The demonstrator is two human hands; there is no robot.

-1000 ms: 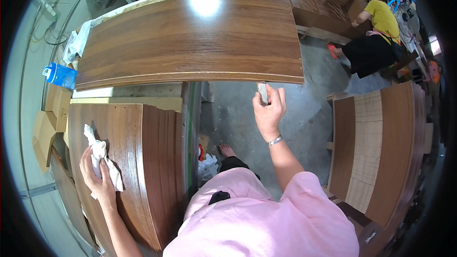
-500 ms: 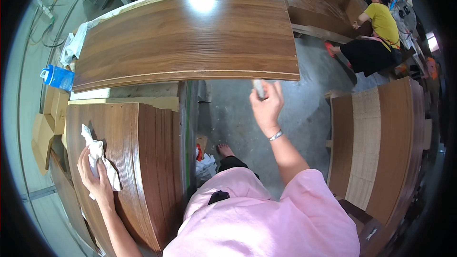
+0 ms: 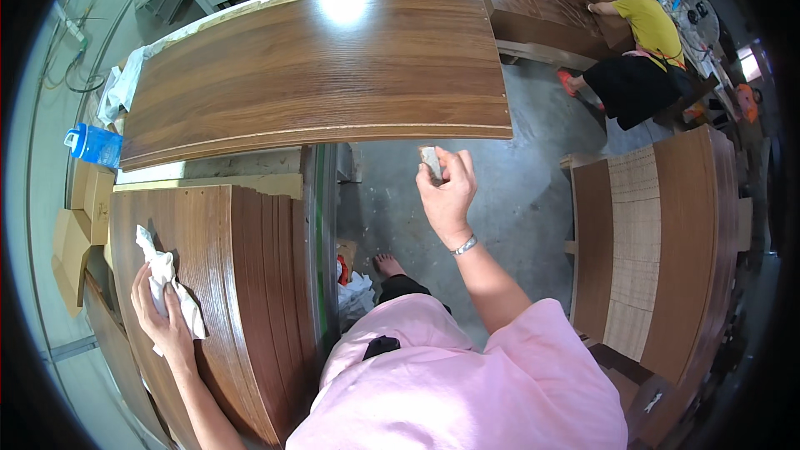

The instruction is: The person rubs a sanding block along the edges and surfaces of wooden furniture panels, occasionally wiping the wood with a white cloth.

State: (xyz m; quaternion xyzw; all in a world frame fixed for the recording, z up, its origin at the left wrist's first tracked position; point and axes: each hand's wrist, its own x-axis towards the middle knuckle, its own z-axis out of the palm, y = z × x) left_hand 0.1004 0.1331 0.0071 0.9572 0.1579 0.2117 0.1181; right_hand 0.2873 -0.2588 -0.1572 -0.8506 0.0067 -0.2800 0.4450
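My left hand (image 3: 164, 319) is closed around a crumpled white cloth (image 3: 164, 267), resting on top of a stack of brown wood-grain boards (image 3: 200, 283) at the left. Pinched in the fingers of my right hand (image 3: 447, 192) is a small greyish-white block (image 3: 430, 160), whose exact kind I cannot make out. That hand hovers over the floor, just short of the front edge of a long brown wood-grain panel (image 3: 325, 75). The panel lies flat across the far side, on top of at least one more board.
A blue bottle (image 3: 98, 147) and a white cloth (image 3: 125, 87) sit by the panel's left end. Open cardboard (image 3: 73, 242) leans at the left. More boards (image 3: 692, 258) stand at the right. A person in a yellow top (image 3: 654, 33) sits by brown boxes at the far right.
My right hand with the small block has shifted slightly left and nearer to me, away from the panel's edge. The left hand stays on the cloth. The other person has leaned toward the boxes.
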